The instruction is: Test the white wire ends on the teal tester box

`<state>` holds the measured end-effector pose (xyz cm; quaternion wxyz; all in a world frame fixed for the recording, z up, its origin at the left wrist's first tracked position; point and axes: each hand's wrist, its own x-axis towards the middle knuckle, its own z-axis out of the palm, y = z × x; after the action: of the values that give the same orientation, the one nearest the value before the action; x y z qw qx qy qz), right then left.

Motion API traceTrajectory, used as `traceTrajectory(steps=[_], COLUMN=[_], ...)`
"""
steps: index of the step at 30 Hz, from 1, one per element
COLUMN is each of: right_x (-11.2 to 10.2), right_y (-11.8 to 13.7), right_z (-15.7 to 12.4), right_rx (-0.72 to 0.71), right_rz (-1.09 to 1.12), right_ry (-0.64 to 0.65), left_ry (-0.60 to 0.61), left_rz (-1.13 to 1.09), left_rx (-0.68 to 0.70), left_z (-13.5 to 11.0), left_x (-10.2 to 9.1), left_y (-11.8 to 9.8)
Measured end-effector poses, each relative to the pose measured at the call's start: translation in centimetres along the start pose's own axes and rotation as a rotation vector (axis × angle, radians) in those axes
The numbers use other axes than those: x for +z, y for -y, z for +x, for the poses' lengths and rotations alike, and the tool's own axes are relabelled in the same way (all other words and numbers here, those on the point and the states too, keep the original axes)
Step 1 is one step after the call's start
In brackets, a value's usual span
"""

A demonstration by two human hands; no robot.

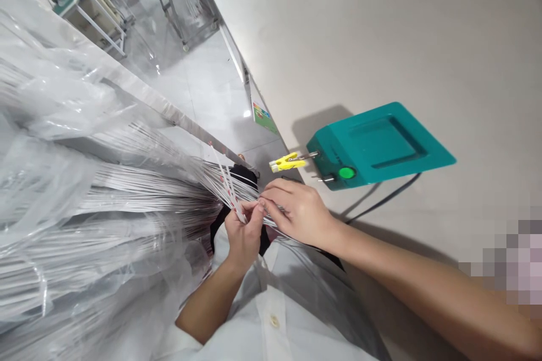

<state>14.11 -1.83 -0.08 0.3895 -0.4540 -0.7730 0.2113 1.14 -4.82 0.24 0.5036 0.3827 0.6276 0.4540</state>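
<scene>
My left hand [243, 234] is closed around a few thin white wires [231, 189] with red marks, which stick up from its fingers. Close against it, my right hand [302, 211] has its thumb and fingers pinched on the near part of the long white wire bundle [207, 172]. The fingertips of both hands meet; exactly which strands lie between them is hidden. Just beyond my right hand stands a teal box [376, 146] with a green round button [347, 172] and two metal posts. A yellow clip [288, 162] sits at the end of one post, over the table edge.
Large bundles of white wire in clear plastic wrap [63, 101] fill the left side beside a metal rail [139, 98]. The pale table [381, 28] lies to the right, with a black cord [385, 197] behind the box. A wheeled rack [169, 5] stands on the floor beyond.
</scene>
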Motion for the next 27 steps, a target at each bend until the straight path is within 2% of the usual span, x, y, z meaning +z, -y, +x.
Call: traceTrajectory(steps=[3, 5, 7, 11, 14, 17, 19, 23, 27], right_x=[0.0, -0.1, -0.2, -0.2, 0.0, 0.1, 0.0, -0.3, -0.3], right_y=[0.0, 0.1, 0.1, 0.1, 0.1, 0.3, 0.5, 0.6, 0.7], right_z=[-0.3, -0.5, -0.5, -0.2, -0.1, -0.2, -0.2, -0.2, -0.2], right_rx=[-0.134, -0.209, -0.224, 0.001, 0.135, 0.149, 0.125, 0.153, 0.228], right_rz=[-0.150, -0.152, -0.106, 0.098, 0.226, 0.259, 0.207, 0.103, 0.253], right_ry=[-0.023, -0.020, -0.030, -0.078, -0.053, 0.009, 0.034, 0.021, -0.008], left_ry=[-0.067, -0.102, -0.099, -0.074, -0.049, -0.016, -0.021, -0.036, -0.024], left_rz=[0.009, 0.006, 0.001, -0.018, -0.008, 0.018, 0.003, -0.067, -0.092], left_rx=[0.008, 0.021, 0.031, 0.012, 0.025, 0.043, 0.028, 0.006, 0.002], left_z=[0.4, 0.7, 0.9, 0.7, 0.1, -0.4, -0.7, -0.9, -0.9], left_x=[-0.2, -0.6, -0.9, -1.0, -0.8, -0.7, -0.8, -1.3, -1.8], left_y=[0.3, 0.3, 0.2, 0.1, 0.0, 0.0, 0.0, -0.1, -0.2])
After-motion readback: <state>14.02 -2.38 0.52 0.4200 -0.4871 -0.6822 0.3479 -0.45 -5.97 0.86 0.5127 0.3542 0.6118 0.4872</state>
